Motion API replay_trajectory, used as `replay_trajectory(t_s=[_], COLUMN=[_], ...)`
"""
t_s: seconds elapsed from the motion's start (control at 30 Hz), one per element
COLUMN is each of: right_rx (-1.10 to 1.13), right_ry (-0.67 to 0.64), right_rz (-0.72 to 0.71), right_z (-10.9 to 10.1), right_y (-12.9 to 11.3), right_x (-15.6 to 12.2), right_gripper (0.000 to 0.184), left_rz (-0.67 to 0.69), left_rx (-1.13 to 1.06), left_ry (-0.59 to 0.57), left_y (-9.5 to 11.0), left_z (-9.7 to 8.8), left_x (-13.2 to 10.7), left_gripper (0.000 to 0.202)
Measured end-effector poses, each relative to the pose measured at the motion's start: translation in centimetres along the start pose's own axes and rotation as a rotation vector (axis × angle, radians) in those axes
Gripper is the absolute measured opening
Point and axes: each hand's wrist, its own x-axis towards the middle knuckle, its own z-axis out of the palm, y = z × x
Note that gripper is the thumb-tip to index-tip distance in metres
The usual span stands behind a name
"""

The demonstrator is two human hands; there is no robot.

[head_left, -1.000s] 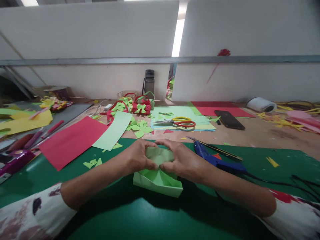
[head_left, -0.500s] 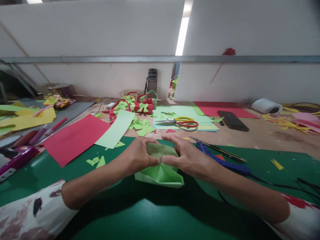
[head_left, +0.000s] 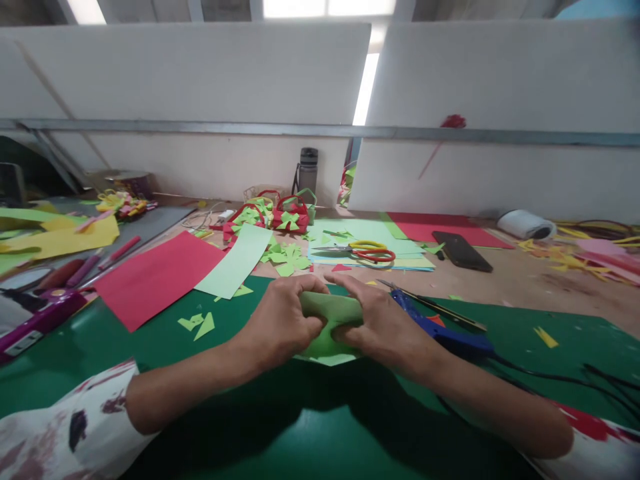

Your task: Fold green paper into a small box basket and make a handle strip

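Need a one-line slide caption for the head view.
Both hands, left hand and right hand, press a folded green paper piece on the green mat, blue glue gun alongside.

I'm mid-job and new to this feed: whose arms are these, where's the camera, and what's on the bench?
There is no machine here: a person works with bare hands, filmed by a camera on their head looking forward and down. The left hand and right hand together grip a folded green paper piece over a green cutting mat. Beside the right hand lies a blue glue gun. Farther back are scissors, a red sheet, a black phone and green paper scraps.
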Motion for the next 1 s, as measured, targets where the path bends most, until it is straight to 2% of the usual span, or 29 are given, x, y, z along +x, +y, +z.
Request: replay_trajectory(t_s=[0.17, 0.3, 0.43, 0.63, 0.8, 1.0], right_rx=[-0.122, -0.178, -0.185, -0.113, 0.001, -0.006], right_ry=[0.047, 0.062, 0.038, 0.041, 0.106, 0.162], right_rz=[-0.045, -0.077, -0.049, -0.092, -0.002, 0.004], right_z=[0.13, -0.04, -0.35, -0.44, 0.01, 0.32], right_y=[0.05, 0.31, 0.29, -0.11, -0.26, -0.08], right_x=[-0.03, 0.01, 0.1, 0.08, -0.11, -0.21], right_gripper=[0.073, 0.066, 0.058, 0.049, 0.06, 0.053], left_rz=[0.044, 0.13, 0.201, 0.221, 0.202, 0.224], left_rx=[0.019, 0.041, 0.073, 0.09, 0.057, 0.066], left_ry=[0.032, 0.083, 0.092, 0.109, 0.101, 0.13], left_y=[0.36, 0.44, 0.37, 0.09, 0.09, 0.13], left_z=[0.23, 0.23, 0.19, 0.31, 0.52, 0.87], left_x=[-0.37, -0.59, -0.82, -0.78, -0.62, -0.73], left_gripper=[0.019, 0.018, 0.02, 0.016, 0.015, 0.01])
